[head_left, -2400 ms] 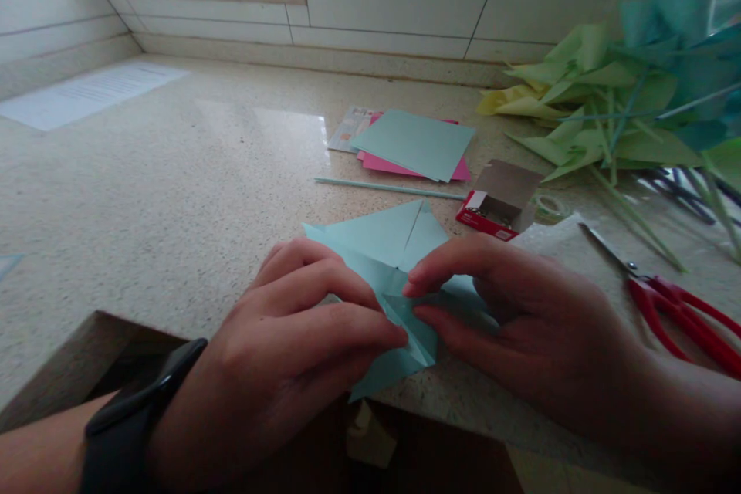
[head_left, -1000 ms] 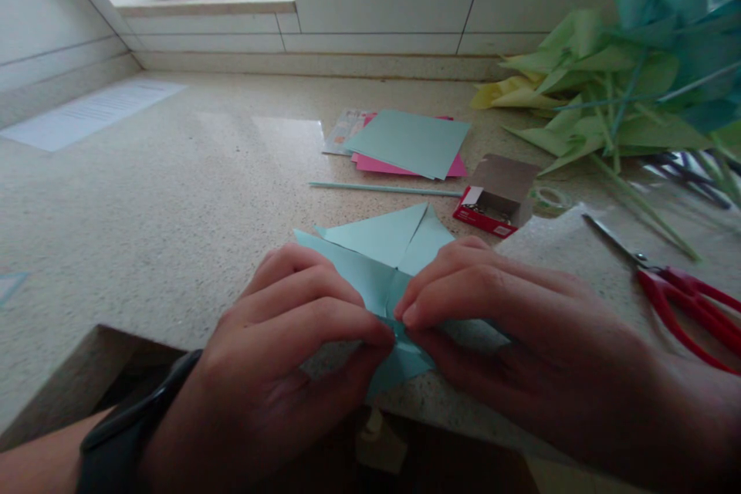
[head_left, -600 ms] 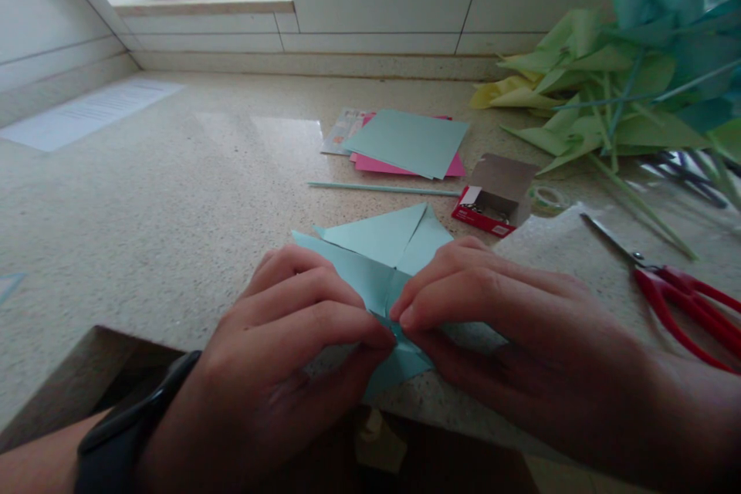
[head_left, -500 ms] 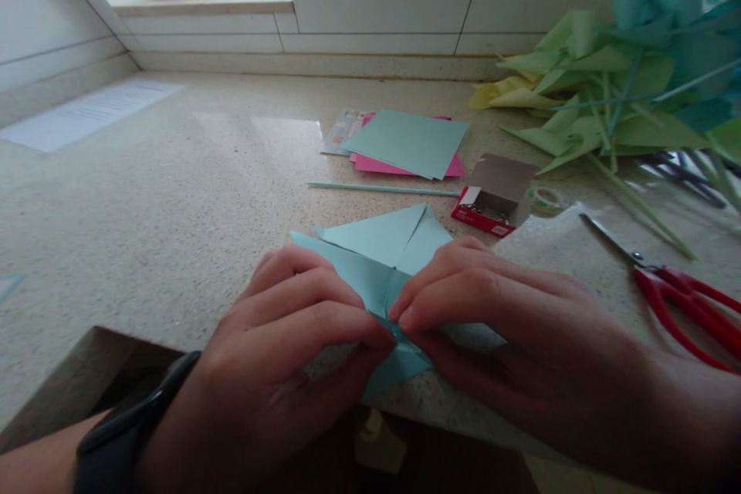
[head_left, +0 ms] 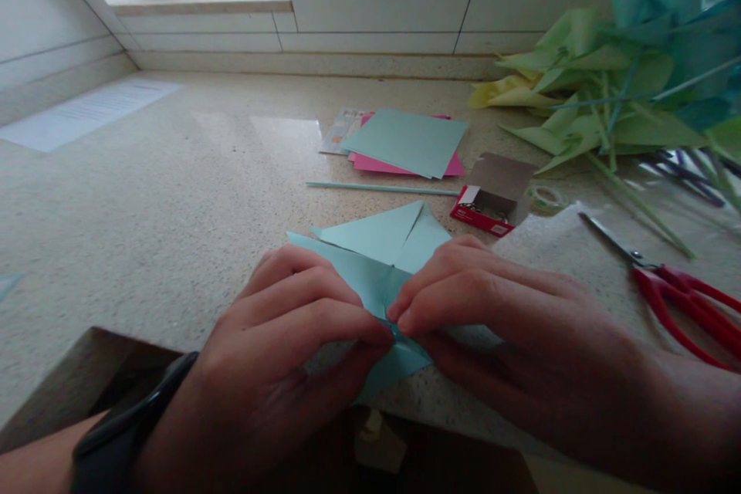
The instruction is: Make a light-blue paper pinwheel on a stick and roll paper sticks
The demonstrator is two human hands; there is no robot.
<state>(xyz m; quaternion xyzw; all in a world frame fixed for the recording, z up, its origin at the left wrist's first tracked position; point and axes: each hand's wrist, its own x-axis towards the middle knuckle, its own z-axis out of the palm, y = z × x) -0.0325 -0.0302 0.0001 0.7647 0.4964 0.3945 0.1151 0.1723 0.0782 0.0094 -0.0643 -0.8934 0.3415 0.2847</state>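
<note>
Though slit, pale blue paper (head_left: pixel 376 283)

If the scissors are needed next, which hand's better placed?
Probably the right hand: the scissors lie beside its wrist, on its own side. The left hand is farther off, with the right between. Both hands have fingers on the blue paper.

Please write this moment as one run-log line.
left hand: pinching blue paper | right hand: pinching same blue paper | red box: open | scissors: beside right hand
</note>
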